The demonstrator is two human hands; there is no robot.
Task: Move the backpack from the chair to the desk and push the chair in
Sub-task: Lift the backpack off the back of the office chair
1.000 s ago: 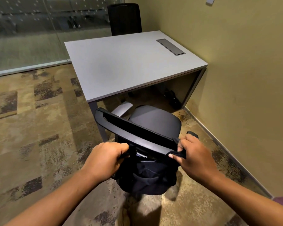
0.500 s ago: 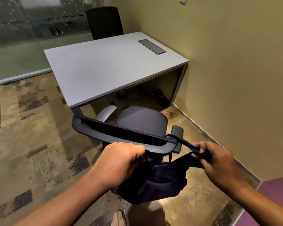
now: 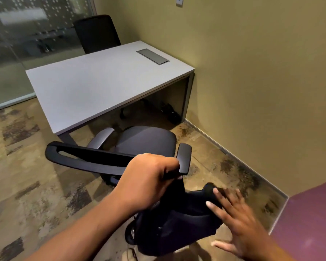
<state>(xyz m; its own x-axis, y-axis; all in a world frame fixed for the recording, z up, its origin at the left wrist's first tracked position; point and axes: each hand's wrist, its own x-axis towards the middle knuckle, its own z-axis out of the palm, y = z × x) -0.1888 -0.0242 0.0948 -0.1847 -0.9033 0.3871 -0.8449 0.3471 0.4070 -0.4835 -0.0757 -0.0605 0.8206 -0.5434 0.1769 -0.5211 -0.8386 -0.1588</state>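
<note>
While the grey desk fills the upper middle of the view, set with its right edge against the olive wall, nothing lies on its top except a flush metal cable hatch near the far right corner. Patterned brown carpet covers the floor around it. A black chair stands behind the desk's far edge, in front of a frosted glass partition. Off the desk's near edge stands the grey office chair, its seat bare and pulled clear of the desk, its dark backrest rim towards the camera and an armrest on its right side. Below and behind that chair, close to the camera, hangs the dark backpack, off the seat and above the carpet. The left hand is closed in a fist around the backpack's top strap, just beside the backrest rim. The right hand is spread open, fingers splayed, resting against the bag's right side without clasping anything.
</note>
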